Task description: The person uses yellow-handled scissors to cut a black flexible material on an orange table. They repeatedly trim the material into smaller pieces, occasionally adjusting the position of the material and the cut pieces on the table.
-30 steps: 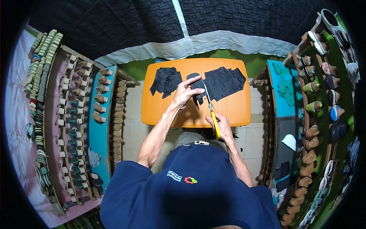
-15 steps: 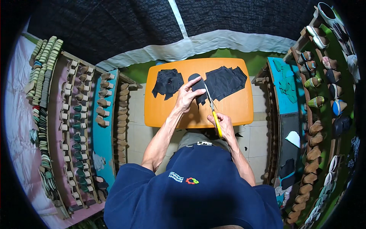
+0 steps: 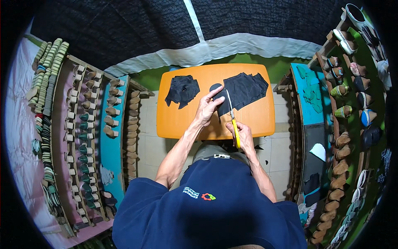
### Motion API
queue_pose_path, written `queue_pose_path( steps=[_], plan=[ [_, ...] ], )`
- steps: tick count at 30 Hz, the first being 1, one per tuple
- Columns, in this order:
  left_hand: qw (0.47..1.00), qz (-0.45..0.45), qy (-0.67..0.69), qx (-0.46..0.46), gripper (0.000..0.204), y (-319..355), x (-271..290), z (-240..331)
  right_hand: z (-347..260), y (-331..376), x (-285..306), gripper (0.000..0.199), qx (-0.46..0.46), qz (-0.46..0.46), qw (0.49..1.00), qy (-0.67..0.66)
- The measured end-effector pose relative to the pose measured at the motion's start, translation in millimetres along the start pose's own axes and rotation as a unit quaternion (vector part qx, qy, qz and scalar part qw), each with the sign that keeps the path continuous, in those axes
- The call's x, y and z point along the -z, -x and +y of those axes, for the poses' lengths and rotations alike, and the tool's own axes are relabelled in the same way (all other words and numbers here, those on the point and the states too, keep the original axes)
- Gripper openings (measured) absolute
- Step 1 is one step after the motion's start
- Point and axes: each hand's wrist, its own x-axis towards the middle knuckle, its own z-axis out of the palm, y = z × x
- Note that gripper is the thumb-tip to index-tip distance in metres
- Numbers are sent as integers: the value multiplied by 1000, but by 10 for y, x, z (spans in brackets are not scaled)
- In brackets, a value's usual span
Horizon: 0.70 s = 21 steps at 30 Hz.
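Between the thumb and fingers of my left hand is a black fabric piece with a rounded far end. It hangs over the orange table. My right hand grips the yellow handles of a pair of scissors, whose metal blades point away from me along the right edge of the piece. Whether the blades are parted cannot be made out clearly. A stack of black fabric pieces lies to the right of the blades. Left of my left hand is a heap of black scraps.
Shoe lasts fill racks on the left, with striped straps beside them. Another rack on the right carries shoes and lasts. A blue bench with green scraps stands there. Dark scraps lie on the floor near the table.
My left hand has turned slightly, and the black piece has shifted and tilted in it. The scissors' tips have moved a little to the right along its edge.
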Motion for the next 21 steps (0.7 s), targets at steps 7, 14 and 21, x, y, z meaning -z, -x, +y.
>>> queue_pose_path(
  steps=[7,14,21],
  plan=[
    [996,-3,-92,13,39,-12,197,122,246,26,162,49,2,-70,996,-53],
    [984,-133,-120,15,63,-9,275,326,359,56,154,48,44,-135,990,-20],
    [979,-97,-147,103,57,-11,328,377,235,113,147,50,5,-110,992,-67]
  ],
)
